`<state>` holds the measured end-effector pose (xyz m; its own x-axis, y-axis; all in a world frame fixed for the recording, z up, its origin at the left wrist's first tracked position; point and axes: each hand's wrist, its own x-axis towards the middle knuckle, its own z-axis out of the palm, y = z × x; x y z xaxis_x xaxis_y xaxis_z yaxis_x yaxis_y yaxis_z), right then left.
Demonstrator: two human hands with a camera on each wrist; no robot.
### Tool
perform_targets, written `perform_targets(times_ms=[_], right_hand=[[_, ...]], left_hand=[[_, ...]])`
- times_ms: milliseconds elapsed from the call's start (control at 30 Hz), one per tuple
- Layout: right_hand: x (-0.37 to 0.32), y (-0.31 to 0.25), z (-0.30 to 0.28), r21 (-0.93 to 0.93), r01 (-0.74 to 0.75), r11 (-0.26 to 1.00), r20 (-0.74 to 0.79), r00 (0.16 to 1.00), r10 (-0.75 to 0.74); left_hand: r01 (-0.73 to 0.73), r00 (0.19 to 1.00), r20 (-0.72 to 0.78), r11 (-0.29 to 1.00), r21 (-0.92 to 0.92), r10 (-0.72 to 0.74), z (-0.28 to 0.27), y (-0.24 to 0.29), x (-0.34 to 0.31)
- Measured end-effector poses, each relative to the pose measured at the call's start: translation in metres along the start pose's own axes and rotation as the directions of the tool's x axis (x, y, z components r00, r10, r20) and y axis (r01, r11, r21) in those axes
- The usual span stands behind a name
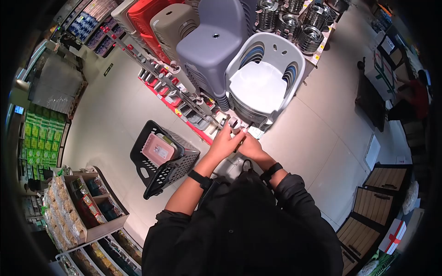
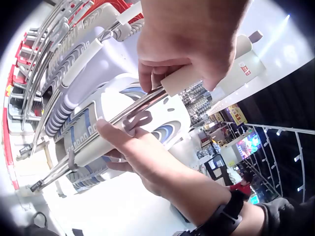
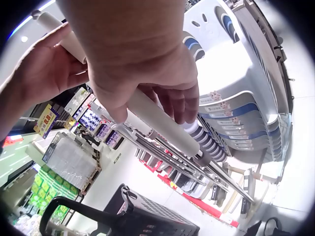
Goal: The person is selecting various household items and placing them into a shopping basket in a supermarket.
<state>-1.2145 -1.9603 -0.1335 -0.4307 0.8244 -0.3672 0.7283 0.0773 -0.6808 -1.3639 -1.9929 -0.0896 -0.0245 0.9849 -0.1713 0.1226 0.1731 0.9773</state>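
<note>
Both hands are on a mop pole (image 2: pixel 179 81), a slim metal shaft with white sleeves and a grey hanging loop. My left hand (image 1: pixel 224 142) grips the white sleeve near its top, fingers curled underneath. Lower down, my right hand (image 1: pixel 252 147) holds another white sleeve (image 3: pixel 162 123), thumb on one side and fingers on the other. The pole slants down toward the display foot in the right wrist view; its lower end lies among other poles there. Similar mops (image 1: pixel 172 85) stand in a row just ahead of my hands.
A dark shopping basket (image 1: pixel 148 173) with a pink tub (image 1: pixel 158 150) stands on the floor to my left. Ahead rise stacked grey stools (image 1: pixel 212 41) and white-and-grey chairs (image 1: pixel 260 87). Wooden drawer units (image 1: pixel 377 200) line the right; a snack stand (image 1: pixel 62 209) is at lower left.
</note>
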Motion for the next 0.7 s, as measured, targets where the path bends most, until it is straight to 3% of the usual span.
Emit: perform_targets(times_ms=[33,100,167,333,400,433,500,533,567,633,667,700], right_hand=[[0.004,0.004,0.004,-0.026,0.003,1.000,0.001,1.000,-0.003],[0.017,0.017,0.017,-0.086,0.089,0.992,-0.044,0.995,-0.093],[0.019,0.010,0.010,-0.121,-0.017,0.993,0.014,1.000,0.019],[0.016,0.011,0.005,-0.053,0.002,0.999,-0.013,1.000,-0.003],[0.015,0.014,0.005,0.013,-0.003,1.000,0.024,1.000,0.003],[0.014,0.019,0.009,0.008,0.003,1.000,0.033,0.999,-0.003],[0.011,0.036,0.022,-0.076,0.150,0.986,-0.109,0.982,-0.158],[0.008,0.032,0.020,-0.016,0.134,0.991,-0.045,0.990,-0.135],[-0.010,0.031,0.021,-0.027,0.031,0.999,-0.127,0.991,-0.034],[-0.025,0.026,0.010,-0.205,-0.147,0.968,0.090,0.982,0.168],[-0.028,0.029,0.012,-0.207,-0.151,0.966,0.096,0.980,0.174],[-0.031,0.031,0.015,-0.180,-0.181,0.967,0.281,0.932,0.227]], left_hand=[[0.063,0.998,0.016,0.998,0.023,-0.064,-0.002,0.001,-0.002],[0.043,0.999,-0.010,0.998,0.046,-0.043,0.000,-0.003,-0.002],[0.054,0.997,-0.060,0.988,0.144,-0.046,0.004,-0.007,0.001],[0.068,0.997,-0.055,0.989,0.132,-0.061,0.005,0.004,0.003],[0.137,0.988,0.072,0.990,-0.033,-0.135,0.002,0.002,0.005],[0.139,0.989,0.061,0.990,-0.037,-0.137,-0.002,0.002,0.004],[-0.121,0.991,0.068,0.991,0.062,0.117,-0.015,0.000,-0.002],[-0.040,0.992,0.114,0.997,-0.066,0.048,-0.033,0.007,-0.002],[-0.072,0.996,0.055,0.995,0.074,0.068,-0.052,0.014,-0.006],[-0.092,0.996,-0.027,0.986,-0.142,0.089,-0.085,0.016,-0.007],[-0.107,0.993,-0.060,0.978,-0.182,0.098,-0.101,0.008,-0.005],[-0.124,0.990,-0.093,0.968,-0.221,0.105,-0.113,0.001,-0.001]])
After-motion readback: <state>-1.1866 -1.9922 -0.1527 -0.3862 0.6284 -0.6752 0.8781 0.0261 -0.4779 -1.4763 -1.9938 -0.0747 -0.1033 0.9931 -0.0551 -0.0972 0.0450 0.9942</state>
